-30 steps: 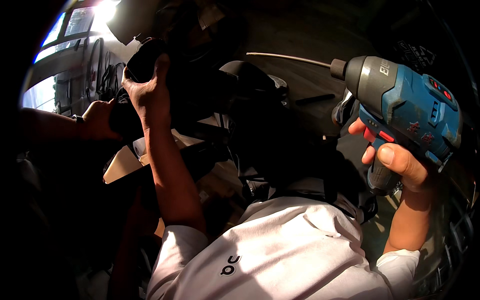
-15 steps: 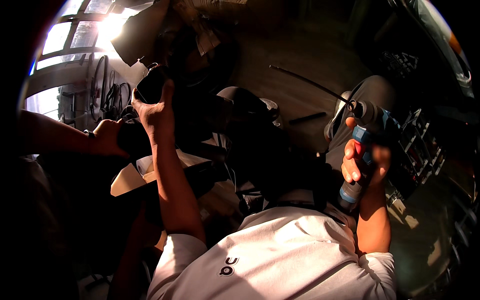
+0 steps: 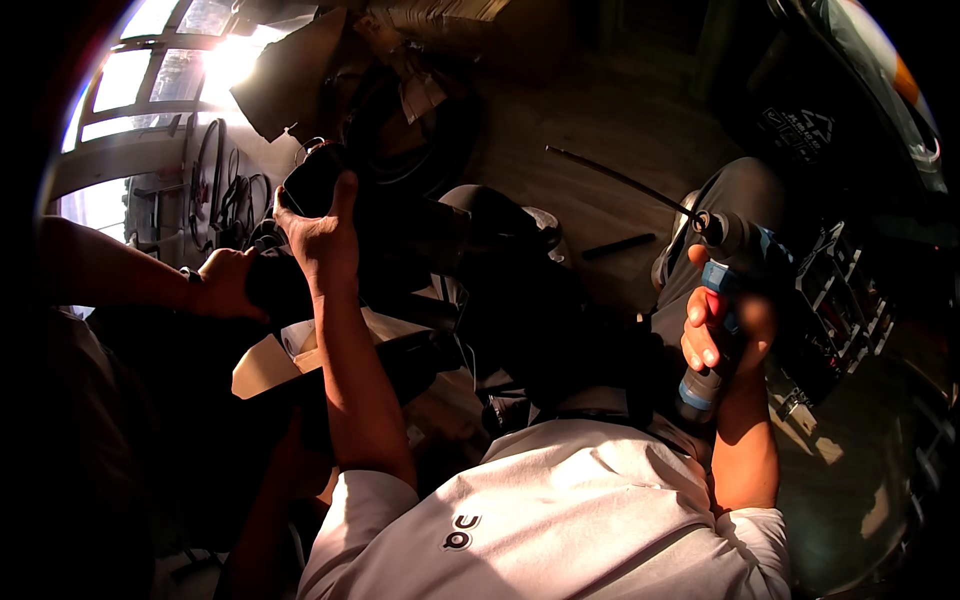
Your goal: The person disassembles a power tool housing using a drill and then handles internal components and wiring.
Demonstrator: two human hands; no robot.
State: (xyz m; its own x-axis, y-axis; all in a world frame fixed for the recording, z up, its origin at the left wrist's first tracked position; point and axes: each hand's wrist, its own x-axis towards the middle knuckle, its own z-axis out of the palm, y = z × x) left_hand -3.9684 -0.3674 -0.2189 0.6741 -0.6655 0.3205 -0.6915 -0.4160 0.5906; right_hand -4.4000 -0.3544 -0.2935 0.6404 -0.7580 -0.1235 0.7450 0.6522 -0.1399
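Observation:
In my right hand (image 3: 703, 328) is a blue and black cordless drill (image 3: 738, 238), its handle wrapped by my fingers. A long thin bit (image 3: 612, 177) sticks out of its chuck toward the upper left, its tip touching nothing I can see. My left hand (image 3: 325, 240) is reached out to the upper left, closed around a dark, block-like object (image 3: 312, 182) whose kind is lost in shadow. Close beside it, another person's hand (image 3: 225, 283) comes in from the left and rests on a dark shape, too dim to name.
An opened cardboard box (image 3: 264, 371) lies below my left forearm. Cables (image 3: 232, 195) hang near the bright window. At the right stands a tool case (image 3: 843, 300) with small compartments. A dark rod (image 3: 618, 246) lies on the floor between my feet. Cardboard (image 3: 290, 82) stands at the upper left.
The whole view has shifted slightly, so most things sit a little lower and further right. Both my hands keep their grips, and the other person's hand stays beside my left one.

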